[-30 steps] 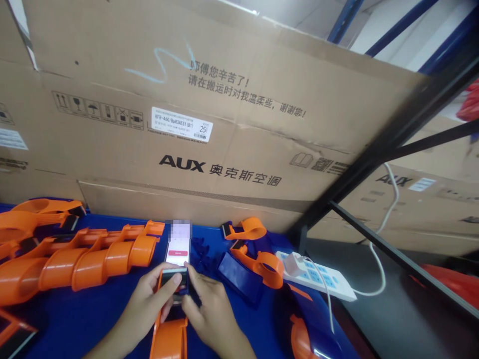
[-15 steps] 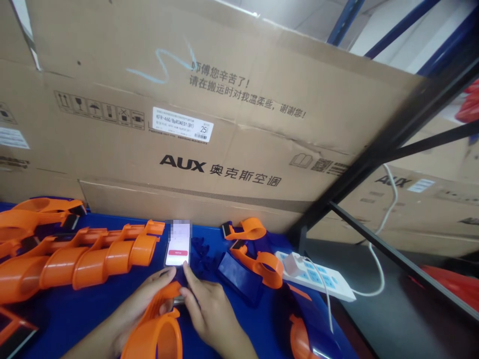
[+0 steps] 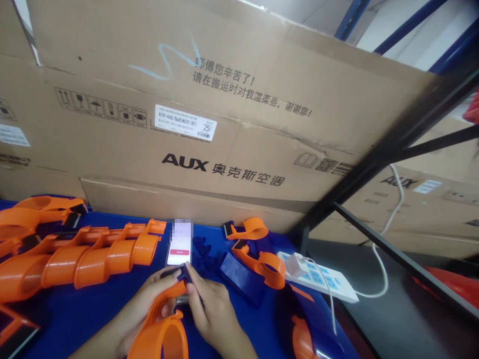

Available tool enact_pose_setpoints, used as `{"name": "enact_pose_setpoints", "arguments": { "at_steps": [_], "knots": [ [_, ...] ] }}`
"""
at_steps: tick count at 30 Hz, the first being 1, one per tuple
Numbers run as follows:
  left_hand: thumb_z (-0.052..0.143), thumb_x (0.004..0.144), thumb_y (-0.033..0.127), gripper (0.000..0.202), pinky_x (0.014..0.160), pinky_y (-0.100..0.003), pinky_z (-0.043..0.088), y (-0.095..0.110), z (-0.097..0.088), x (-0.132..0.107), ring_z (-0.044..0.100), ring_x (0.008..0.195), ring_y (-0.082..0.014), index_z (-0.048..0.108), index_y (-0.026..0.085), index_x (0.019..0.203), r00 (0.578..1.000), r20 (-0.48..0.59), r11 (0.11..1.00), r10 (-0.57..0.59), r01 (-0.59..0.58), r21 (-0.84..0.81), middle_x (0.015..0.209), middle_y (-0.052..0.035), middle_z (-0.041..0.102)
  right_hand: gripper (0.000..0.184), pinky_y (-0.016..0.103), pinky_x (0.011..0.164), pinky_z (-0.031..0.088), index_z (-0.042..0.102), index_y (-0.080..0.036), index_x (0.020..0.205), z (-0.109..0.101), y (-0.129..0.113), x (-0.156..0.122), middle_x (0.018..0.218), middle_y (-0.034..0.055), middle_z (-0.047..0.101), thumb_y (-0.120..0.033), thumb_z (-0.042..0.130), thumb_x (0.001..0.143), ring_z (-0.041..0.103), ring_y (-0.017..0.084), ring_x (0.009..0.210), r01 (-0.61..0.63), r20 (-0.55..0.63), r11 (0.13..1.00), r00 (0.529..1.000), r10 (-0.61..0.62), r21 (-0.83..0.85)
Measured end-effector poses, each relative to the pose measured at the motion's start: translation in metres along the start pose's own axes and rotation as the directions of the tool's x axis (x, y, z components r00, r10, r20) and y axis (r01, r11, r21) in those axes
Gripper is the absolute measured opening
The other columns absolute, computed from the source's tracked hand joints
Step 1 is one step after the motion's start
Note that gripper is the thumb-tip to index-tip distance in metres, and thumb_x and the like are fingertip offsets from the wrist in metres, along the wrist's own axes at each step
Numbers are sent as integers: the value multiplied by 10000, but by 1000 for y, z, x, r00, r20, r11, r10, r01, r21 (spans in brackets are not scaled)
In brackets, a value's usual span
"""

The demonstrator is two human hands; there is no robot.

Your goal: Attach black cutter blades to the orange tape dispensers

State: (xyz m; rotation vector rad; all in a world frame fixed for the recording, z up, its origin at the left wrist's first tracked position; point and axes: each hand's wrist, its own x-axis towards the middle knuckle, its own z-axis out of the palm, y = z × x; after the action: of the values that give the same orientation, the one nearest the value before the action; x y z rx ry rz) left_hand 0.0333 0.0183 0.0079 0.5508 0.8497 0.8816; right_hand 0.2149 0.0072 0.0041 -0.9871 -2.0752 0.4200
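Observation:
An orange plastic tape dispenser (image 3: 147, 341) is in my left hand (image 3: 144, 295), its ring hanging toward the lower edge. My left fingers wrap its narrow end. My right hand (image 3: 216, 306) pinches a small dark blue piece (image 3: 183, 273) at that same end, thumb and index finger closed on it. Whether the piece is seated on the dispenser I cannot tell. Just beyond my hands lies a phone (image 3: 178, 257) with a lit screen and a red button. Several small dark blue pieces (image 3: 204, 254) lie right of the phone.
A row of orange tape dispensers (image 3: 90, 269) lines the left of the blue tabletop (image 3: 108, 314). Right are two more dispensers (image 3: 254, 229), a blue block (image 3: 241, 279) and a white power strip (image 3: 333, 284) with a cable. A cardboard wall (image 3: 239, 129) and black shelf frame (image 3: 359, 164) stand behind.
The dispenser has shifted slightly right in my hands. The small dark blue piece now shows more clearly between my fingers. The view has moved slightly.

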Motion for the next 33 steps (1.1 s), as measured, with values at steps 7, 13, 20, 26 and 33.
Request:
{"name": "enact_pose_setpoints", "arguments": {
  "at_steps": [7,13,20,26,33],
  "knots": [
    [881,788,468,342,527,-227,546,4,-2,-1,442,386,-61,747,222,983,997,-65,998,51,-53,-25,527,57,602,359,295,622,628,751,-197,991,0,3,9,813,83,794,-465,525,1066,760,203,651,-344,-224,854,864,451,391],
    [832,850,483,304,597,-238,562,6,-4,-1,427,394,-52,710,241,988,996,-49,996,79,-80,-29,493,90,528,530,178,293,400,676,-171,955,-16,32,17,619,5,679,-697,681,893,573,119,380,-455,-241,669,691,682,588],
    [820,856,503,405,486,-192,460,1,-2,-1,403,397,-68,673,242,1127,992,-68,990,107,-100,99,484,88,531,614,230,348,496,613,-163,1237,-18,34,18,803,39,731,-688,650,920,635,141,451,-442,-252,660,681,688,607],
    [844,837,465,457,385,-160,321,-2,-1,-2,464,423,-70,676,203,1173,985,-3,961,175,-170,220,588,42,622,306,244,498,518,723,-190,1130,-24,13,14,785,38,727,-450,597,1030,627,144,566,-341,-237,834,849,471,435],
    [810,865,493,395,392,-172,340,-7,-8,4,510,447,-84,679,214,1112,982,39,949,182,-186,255,658,10,672,353,326,766,591,712,-253,1288,-17,0,12,1118,94,681,-213,679,939,681,224,961,-56,-5,983,998,58,175]
  ]
}}
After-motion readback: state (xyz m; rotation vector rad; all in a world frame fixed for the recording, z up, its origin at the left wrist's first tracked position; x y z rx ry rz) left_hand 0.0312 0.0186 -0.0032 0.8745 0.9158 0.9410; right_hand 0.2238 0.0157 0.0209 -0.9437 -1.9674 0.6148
